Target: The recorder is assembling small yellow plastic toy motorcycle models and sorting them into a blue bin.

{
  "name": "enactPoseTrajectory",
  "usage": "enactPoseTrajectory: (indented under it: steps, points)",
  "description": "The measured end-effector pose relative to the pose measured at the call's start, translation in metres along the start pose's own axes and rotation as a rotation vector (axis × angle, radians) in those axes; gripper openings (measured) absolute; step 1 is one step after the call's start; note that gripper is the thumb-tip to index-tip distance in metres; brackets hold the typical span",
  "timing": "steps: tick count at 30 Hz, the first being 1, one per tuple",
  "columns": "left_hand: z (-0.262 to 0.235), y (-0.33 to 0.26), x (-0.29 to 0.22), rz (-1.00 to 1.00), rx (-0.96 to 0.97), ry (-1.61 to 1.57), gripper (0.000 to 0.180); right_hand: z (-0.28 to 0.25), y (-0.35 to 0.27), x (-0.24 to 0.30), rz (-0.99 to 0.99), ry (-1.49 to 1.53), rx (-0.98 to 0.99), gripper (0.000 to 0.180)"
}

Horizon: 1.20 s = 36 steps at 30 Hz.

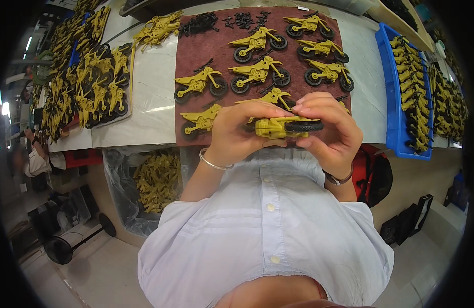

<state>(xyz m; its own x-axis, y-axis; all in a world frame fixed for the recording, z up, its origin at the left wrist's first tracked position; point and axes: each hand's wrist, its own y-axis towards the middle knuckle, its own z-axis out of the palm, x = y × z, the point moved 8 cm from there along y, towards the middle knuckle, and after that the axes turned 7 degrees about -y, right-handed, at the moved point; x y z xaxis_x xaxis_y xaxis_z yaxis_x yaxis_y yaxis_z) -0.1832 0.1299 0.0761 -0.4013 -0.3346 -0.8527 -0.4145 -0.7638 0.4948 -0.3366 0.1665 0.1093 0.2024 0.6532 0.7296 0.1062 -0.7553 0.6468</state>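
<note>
Between our two hands, close above our pale shirt, we hold a yellow toy motorcycle (286, 127) lying on its side: our left hand (236, 134) pinches its body end with fingers and thumb pressed together on the plastic, and our right hand (330, 131) closes around the black-tyred wheel end. Just beyond the grip, eight finished yellow motorcycles (257, 72) stand in rows on the brown mat (188, 56), each with two black wheels, so a good share looks done. Past them, at the mat's far edge, small black parts (198, 23) lie in loose heaps. Well off to the left of our grip lie more yellow bodies (98, 82), and below them a clear bag of yellow parts (157, 179) (apparently unassembled), so plenty seems left. Right of the grip, a blue tray (396, 123) holds more yellow pieces.
</note>
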Motion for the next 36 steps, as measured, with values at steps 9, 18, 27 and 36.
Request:
enactPoseTrajectory:
  steps: [9, 18, 27, 36]
  points:
    - [0.004, 0.006, -0.010, 0.090, 0.073, 0.244, 0.045, -0.003, -0.005, -0.005, 0.036, -0.073, -0.037, 0.035]
    - [0.004, 0.000, -0.009, 0.081, 0.009, 0.239, 0.043, 0.001, -0.012, -0.009, 0.092, -0.030, -0.052, 0.034]
    - [0.003, 0.004, -0.013, 0.119, 0.000, 0.234, 0.044, -0.001, -0.014, -0.012, 0.125, 0.055, -0.084, 0.046]
    - [0.004, 0.005, -0.017, 0.206, 0.064, 0.317, 0.049, -0.034, -0.027, -0.015, 0.136, 0.012, -0.100, 0.049]
